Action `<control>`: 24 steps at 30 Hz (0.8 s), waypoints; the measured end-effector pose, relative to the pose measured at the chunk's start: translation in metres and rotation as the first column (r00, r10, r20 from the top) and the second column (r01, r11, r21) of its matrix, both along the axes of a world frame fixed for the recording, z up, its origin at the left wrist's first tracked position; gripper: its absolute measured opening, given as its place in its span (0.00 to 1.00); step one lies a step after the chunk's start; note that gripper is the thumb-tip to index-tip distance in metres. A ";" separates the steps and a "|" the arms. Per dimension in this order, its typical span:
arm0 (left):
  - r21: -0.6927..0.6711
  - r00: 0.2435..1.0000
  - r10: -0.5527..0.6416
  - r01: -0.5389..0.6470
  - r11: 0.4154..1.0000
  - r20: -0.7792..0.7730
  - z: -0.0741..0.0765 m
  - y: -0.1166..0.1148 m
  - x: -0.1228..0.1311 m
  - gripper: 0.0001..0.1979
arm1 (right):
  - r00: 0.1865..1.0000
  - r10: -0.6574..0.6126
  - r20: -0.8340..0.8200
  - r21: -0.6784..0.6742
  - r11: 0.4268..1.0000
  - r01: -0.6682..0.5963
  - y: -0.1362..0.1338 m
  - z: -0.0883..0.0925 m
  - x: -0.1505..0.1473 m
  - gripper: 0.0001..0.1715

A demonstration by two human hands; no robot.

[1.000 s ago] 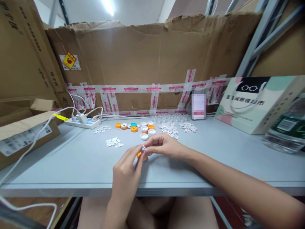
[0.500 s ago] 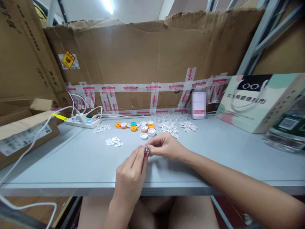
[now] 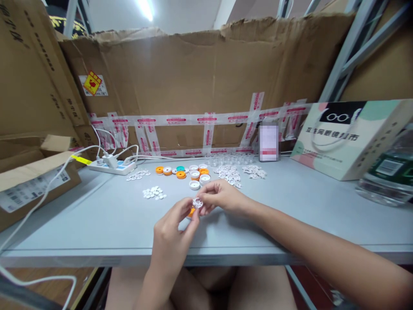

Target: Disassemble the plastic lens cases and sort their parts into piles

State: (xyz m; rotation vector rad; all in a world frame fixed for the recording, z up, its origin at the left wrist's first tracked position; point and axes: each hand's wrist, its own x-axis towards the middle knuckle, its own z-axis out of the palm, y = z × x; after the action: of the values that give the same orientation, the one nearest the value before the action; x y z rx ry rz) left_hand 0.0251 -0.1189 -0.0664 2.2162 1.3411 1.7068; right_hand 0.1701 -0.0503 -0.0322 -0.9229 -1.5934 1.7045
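Observation:
Both hands meet above the table near its front middle, pinched on a small white spoked disc (image 3: 197,203). My left hand (image 3: 172,228) has its fingers closed round the lower left of the disc. From the upper right, the fingertips of my right hand (image 3: 221,196) grip the same disc. Just below it an orange round piece (image 3: 191,212) shows between the left fingers; whether it is held or lies on the table I cannot tell. Beyond the right hand stand white round caps (image 3: 194,185) and orange ones (image 3: 181,175), some stacked.
Small white discs (image 3: 154,192) lie to the left. White openwork parts (image 3: 228,174) and clear cups (image 3: 222,158) spread at the back, near a phone (image 3: 269,142). A power strip (image 3: 118,167) and carton (image 3: 35,185) are left; a paper bag (image 3: 335,142) and bottle (image 3: 389,172) right.
The white disc has turned so its spoked face shows. My left hand's fingers have spread a little round it, and the orange piece has come into sight.

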 end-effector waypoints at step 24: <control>-0.116 0.982 0.087 -0.068 0.991 0.168 0.000 -0.004 0.002 0.06 | 0.881 -0.431 0.197 0.694 0.696 0.186 0.026 0.008 0.039 0.11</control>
State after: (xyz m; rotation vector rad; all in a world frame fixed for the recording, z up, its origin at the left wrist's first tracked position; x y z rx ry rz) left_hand 0.0272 -0.1230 -0.0666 1.9335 1.4578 1.7567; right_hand 0.2088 -0.0243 -0.0237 -1.0655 -1.9325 0.6503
